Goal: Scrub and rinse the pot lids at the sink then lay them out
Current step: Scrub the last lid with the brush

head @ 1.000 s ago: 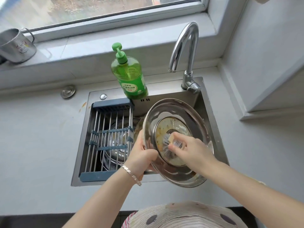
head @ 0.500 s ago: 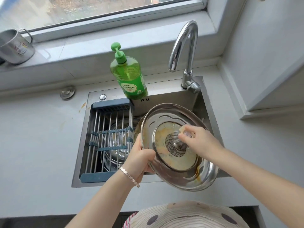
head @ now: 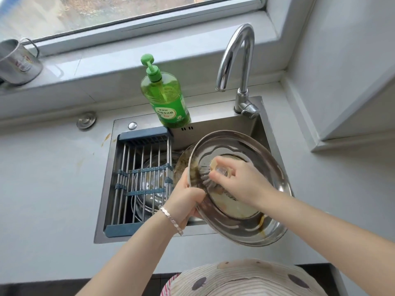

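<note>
A large steel pot lid [head: 245, 227] with a greasy glass centre is held tilted over the sink [head: 222, 124], its underside facing me. My left hand [head: 186, 199] grips its left rim. My right hand [head: 239, 182] holds a steel-wire scrubber [head: 206, 177] by its clear handle and presses it on the upper left of the glass centre. More steel lids and pots [head: 149, 189] lie in the sink under the rack.
A blue-framed drain rack [head: 141, 180] spans the sink's left half. A green dish-soap bottle [head: 164, 97] stands on the back rim, the faucet [head: 237, 60] to its right, turned off. A metal mug [head: 17, 63] sits on the windowsill. Grey counter lies on both sides.
My right hand has swept the scrubber from the lid's centre out to the right and back to the upper left of the glass. The lid tipped slightly lower on its right side.
</note>
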`<state>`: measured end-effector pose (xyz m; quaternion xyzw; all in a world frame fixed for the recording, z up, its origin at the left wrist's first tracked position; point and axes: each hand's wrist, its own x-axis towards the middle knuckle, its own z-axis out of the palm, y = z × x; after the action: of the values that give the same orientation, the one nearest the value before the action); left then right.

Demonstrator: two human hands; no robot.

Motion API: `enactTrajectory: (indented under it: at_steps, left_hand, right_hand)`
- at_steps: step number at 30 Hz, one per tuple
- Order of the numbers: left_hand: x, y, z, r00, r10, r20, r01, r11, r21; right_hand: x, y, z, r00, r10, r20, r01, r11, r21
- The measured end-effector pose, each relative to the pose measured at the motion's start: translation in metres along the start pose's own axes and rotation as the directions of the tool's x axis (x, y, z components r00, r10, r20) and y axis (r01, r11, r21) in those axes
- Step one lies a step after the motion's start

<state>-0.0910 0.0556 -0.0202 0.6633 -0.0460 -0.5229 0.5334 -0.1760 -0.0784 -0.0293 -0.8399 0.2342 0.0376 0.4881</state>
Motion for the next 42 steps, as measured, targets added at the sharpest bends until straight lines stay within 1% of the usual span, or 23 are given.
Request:
enactTrajectory:
  at_steps: [1,3,5,7,8,11,13,15,17,19,20,22,24,25,28,29,32,33,36,37,38,40,42]
  left_hand:
    - [-0.001,0.0,0.002,1.0,-0.009,0.014,0.009,1.0,-0.017]
    - [-0.003,0.0,0.002,1.0,-0.005,0.02,0.005,1.0,0.002]
    - [-0.003,0.001,-0.003,1.0,0.021,-0.003,-0.021,0.997,0.069]
    - [-0.001,-0.001,-0.005,1.0,0.024,-0.005,-0.023,0.993,0.116]
    - [0.0,-0.003,-0.004,1.0,0.011,-0.001,-0.011,0.992,0.124]
    - [0.002,-0.008,0.003,1.0,-0.022,0.01,0.021,0.995,0.093]
    - [0.001,-0.007,0.002,1.0,-0.001,0.0,0.001,0.999,0.037]
    - [0.002,-0.002,-0.004,0.999,0.031,-0.021,-0.03,0.999,0.02]
    - [0.001,0.002,-0.012,0.998,0.051,-0.047,-0.049,0.998,0.038]
    - [0.0,0.002,-0.017,0.996,0.059,-0.064,-0.054,0.996,0.076]
    - [-0.001,0.0,-0.018,0.996,0.055,-0.068,-0.049,0.995,0.089]
    - [-0.004,-0.003,-0.019,0.996,0.04,-0.074,-0.034,0.996,0.079]
    - [-0.004,-0.005,-0.018,0.997,0.031,-0.065,-0.028,0.999,0.041]
    - [-0.005,-0.006,-0.017,0.998,0.024,-0.062,-0.022,0.999,0.029]
    - [-0.006,-0.005,-0.016,0.998,0.007,-0.061,-0.006,1.0,0.008]
    - [-0.007,-0.005,-0.016,0.998,0.006,-0.058,-0.006,1.0,0.001]
    - [-0.008,-0.005,-0.016,0.998,-0.004,-0.07,0.003,1.0,-0.009]
    - [-0.007,-0.006,-0.016,0.997,-0.014,-0.076,0.013,1.0,-0.012]
    - [-0.005,-0.01,-0.013,0.996,-0.059,-0.062,0.058,0.998,-0.018]
    - [-0.005,-0.011,-0.011,0.996,-0.074,-0.045,0.073,0.997,-0.025]
    - [-0.005,-0.012,-0.01,0.996,-0.085,-0.029,0.084,0.996,-0.035]
    - [-0.004,-0.01,-0.004,0.996,-0.084,-0.003,0.084,0.996,-0.029]
    - [-0.001,-0.008,0.001,0.997,-0.076,0.022,0.076,0.997,0.027]
  right_hand:
    - [0.009,0.005,-0.007,0.998,0.004,-0.056,-0.006,0.999,-0.039]
    - [0.02,0.025,-0.021,0.987,0.097,-0.13,-0.107,0.992,-0.073]
    - [0.02,0.047,-0.023,0.967,0.206,-0.148,-0.215,0.975,-0.049]
    - [0.018,0.057,-0.015,0.953,0.266,-0.146,-0.268,0.963,0.008]
    - [0.019,0.055,-0.01,0.949,0.268,-0.164,-0.262,0.963,0.058]
    - [0.02,0.024,0.0,0.962,0.198,-0.189,-0.158,0.966,0.206]
    - [0.01,0.004,0.005,0.979,0.127,-0.157,-0.096,0.976,0.193]
    - [-0.011,-0.004,0.011,0.996,0.079,-0.044,-0.069,0.98,0.189]
    - [-0.033,-0.004,0.017,0.993,0.053,0.104,-0.068,0.986,0.152]
    - [-0.04,0.011,0.012,0.978,0.113,0.173,-0.123,0.991,0.044]
    - [-0.039,0.02,0.005,0.97,0.166,0.178,-0.164,0.986,-0.025]
    - [-0.031,0.038,-0.009,0.962,0.259,0.09,-0.248,0.961,-0.124]
    - [-0.027,0.05,-0.013,0.956,0.293,0.008,-0.289,0.947,-0.141]
    - [-0.029,0.049,-0.011,0.958,0.284,0.026,-0.278,0.95,-0.143]
    - [-0.041,0.04,0.005,0.961,0.215,0.174,-0.204,0.976,-0.082]
    - [-0.042,0.04,0.004,0.961,0.216,0.175,-0.206,0.976,-0.074]
    - [-0.032,0.052,-0.01,0.957,0.29,0.018,-0.288,0.955,-0.074]
    - [-0.03,0.054,-0.012,0.951,0.308,0.005,-0.306,0.948,-0.086]
    - [-0.026,0.044,-0.004,0.956,0.276,0.096,-0.262,0.956,-0.133]
    - [-0.023,0.037,-0.001,0.968,0.236,0.09,-0.225,0.967,-0.117]
    - [-0.02,0.03,-0.001,0.981,0.186,0.048,-0.181,0.979,-0.091]
    - [-0.01,0.013,-0.003,0.992,0.079,-0.1,-0.083,0.996,-0.036]
    - [0.001,0.0,0.0,0.986,-0.038,-0.162,0.026,0.997,-0.075]
